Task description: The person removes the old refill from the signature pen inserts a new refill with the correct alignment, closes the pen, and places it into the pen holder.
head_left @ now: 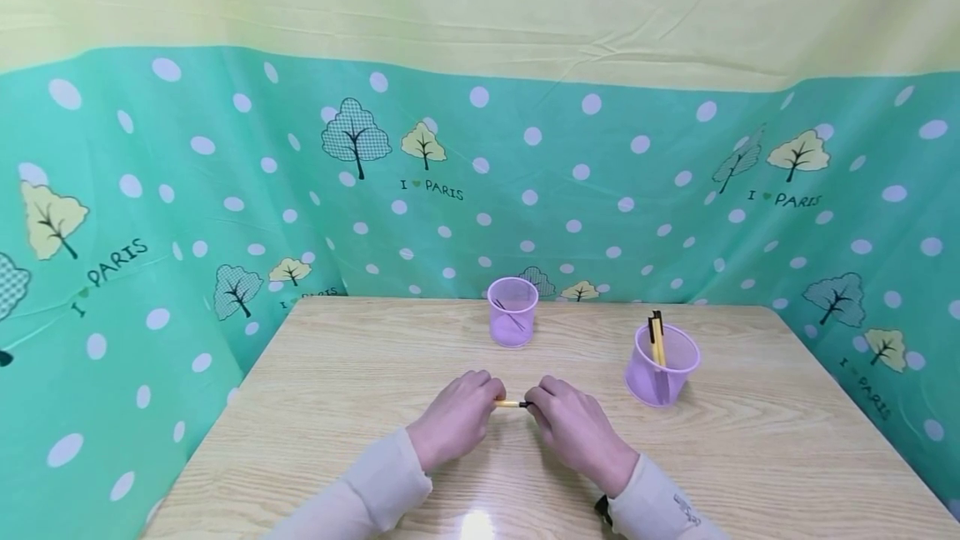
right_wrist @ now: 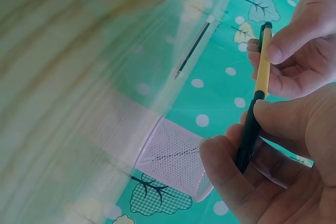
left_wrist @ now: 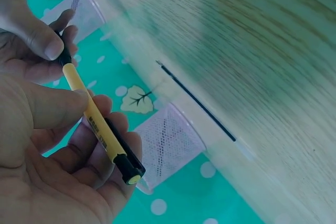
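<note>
Both hands hold one click pen with a yellow barrel and black ends, level over the table in the head view. My left hand pinches the yellow barrel between thumb and fingers, near the black clip and button end. On the other side, my right hand grips the black front section between thumb and fingertips. The two parts meet in line. A thin dark pen refill with a metal tip shows against the tabletop in both wrist views; it does not stand out in the head view.
A lilac mesh cup with thin dark sticks inside stands at the table's back middle. To the right, another lilac cup holds yellow-and-black pens. Patterned green and yellow cloth hangs around the wooden table.
</note>
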Motion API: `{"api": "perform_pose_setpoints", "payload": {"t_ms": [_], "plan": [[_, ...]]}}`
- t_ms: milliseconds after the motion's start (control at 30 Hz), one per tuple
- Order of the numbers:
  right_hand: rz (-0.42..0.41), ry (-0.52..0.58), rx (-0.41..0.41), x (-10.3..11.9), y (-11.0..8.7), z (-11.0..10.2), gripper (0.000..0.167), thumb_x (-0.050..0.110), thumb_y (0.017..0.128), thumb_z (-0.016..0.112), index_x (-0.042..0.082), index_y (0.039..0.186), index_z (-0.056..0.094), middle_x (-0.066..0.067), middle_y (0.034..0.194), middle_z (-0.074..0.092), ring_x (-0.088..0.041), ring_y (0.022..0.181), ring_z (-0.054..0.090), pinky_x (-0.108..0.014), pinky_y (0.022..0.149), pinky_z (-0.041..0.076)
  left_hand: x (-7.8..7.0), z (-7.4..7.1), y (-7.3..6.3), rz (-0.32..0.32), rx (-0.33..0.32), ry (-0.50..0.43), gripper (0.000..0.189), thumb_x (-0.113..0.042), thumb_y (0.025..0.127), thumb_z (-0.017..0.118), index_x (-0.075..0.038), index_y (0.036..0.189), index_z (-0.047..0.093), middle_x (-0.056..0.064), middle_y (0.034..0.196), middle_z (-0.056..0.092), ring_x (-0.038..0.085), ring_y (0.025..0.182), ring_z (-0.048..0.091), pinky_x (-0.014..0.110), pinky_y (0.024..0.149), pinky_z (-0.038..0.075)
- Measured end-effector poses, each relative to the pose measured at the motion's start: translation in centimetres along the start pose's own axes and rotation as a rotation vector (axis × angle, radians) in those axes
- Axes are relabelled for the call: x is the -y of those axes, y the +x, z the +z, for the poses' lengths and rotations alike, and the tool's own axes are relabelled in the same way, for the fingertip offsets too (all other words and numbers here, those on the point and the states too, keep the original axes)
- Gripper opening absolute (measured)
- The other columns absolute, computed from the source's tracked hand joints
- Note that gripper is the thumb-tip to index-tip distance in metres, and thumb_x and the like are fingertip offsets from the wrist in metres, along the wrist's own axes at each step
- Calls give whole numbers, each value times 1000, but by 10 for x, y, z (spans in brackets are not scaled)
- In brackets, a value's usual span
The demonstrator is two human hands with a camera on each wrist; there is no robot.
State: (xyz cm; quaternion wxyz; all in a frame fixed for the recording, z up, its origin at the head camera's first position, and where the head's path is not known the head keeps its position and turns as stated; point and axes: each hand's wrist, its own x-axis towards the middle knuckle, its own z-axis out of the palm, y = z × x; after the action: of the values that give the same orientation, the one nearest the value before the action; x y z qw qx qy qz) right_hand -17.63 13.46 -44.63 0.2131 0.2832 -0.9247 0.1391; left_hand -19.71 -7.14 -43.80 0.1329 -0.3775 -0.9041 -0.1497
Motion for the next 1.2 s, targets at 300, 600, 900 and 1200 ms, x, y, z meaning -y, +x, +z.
{"api": "perform_pose_setpoints", "payload": {"t_ms": [300, 600, 900, 1200], "plan": [[-11, -11, -6, 1, 0, -1, 8, 11, 83, 72, 15, 88, 69, 10, 78, 53, -4, 66, 49, -18, 52, 45, 0, -1, 2, -31, -1, -41, 16, -1, 83, 65, -12, 96, 66, -4, 85, 59, 10, 77, 52, 22, 70, 46], [-7, -14, -15, 1, 0, -2, 9, 11, 82, 73, 15, 88, 69, 11, 78, 52, -4, 66, 49, -18, 51, 44, 0, -3, 2, -66, -13, -96, 16, -2, 83, 67, -12, 95, 68, -5, 85, 60, 9, 79, 53, 23, 72, 47], [-9, -16, -41, 2, 1, -4, 10, 10, 81, 73, 15, 88, 69, 11, 79, 53, -4, 66, 49, -18, 50, 44, -1, -4, 4, -100, -22, -154, 15, -1, 82, 67, -11, 93, 69, -4, 83, 60, 8, 76, 56, 23, 70, 50], [-21, -19, -48, 1, 1, -5, 11, 8, 80, 74, 15, 88, 69, 11, 79, 54, -4, 68, 51, -18, 51, 44, -2, -4, 4, -100, -13, -195, 19, 2, 81, 68, -11, 94, 69, -5, 86, 60, 8, 80, 57, 23, 74, 51]]}}
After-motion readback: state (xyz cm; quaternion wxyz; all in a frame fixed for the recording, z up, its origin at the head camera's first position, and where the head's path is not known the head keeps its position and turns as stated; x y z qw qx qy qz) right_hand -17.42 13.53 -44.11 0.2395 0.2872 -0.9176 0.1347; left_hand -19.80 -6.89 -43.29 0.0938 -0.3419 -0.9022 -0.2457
